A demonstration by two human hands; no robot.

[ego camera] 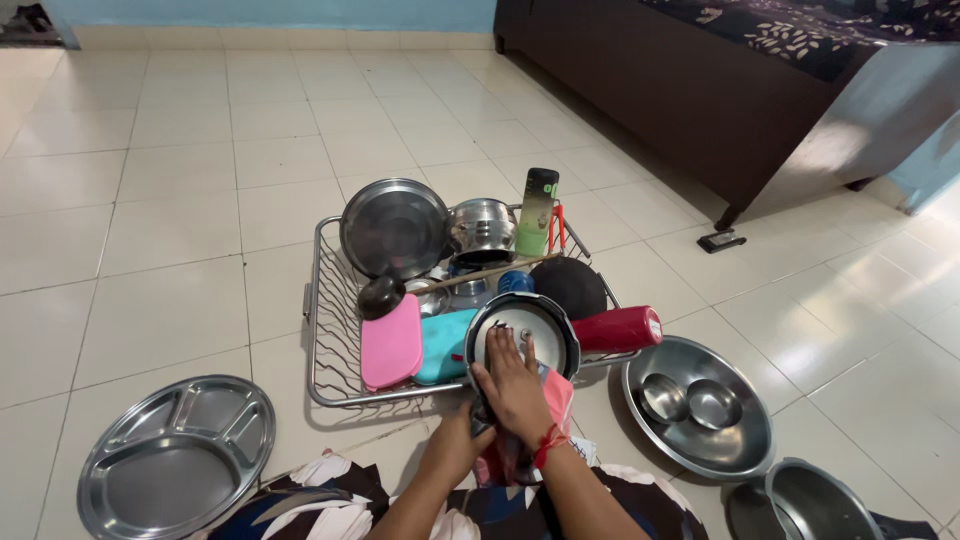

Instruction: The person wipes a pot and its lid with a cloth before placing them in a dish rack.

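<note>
So I'm sitting on the tiled floor (180,200) with a brown sofa (690,100) off to my upper right. Right in front of me is the wire dish rack (325,330), packed with a big round steel plate (394,228) leaning up at the back, a steel pot (482,226), a green bottle (536,212), a black bowl (570,286), a red bottle (618,329) lying sideways, a teal box (445,345) and a pink lid (391,342). On my left there's a divided steel tray (176,457), on my right a wide steel basin (700,405) with two little bowls in it.

The pressure cooker lid (524,335) is dead ahead at the near edge of the rack, tipped up so its flat face points at me, handle end down toward my lap, so the long axis runs straight toward me. My right hand (512,390) is flat on its face, fingers spread, pressing a pinkish cloth (556,395). My left hand (462,432) is lower, wrapped around the handle underneath, though I can't see that grip clearly. Both hands are close together on it.
</note>
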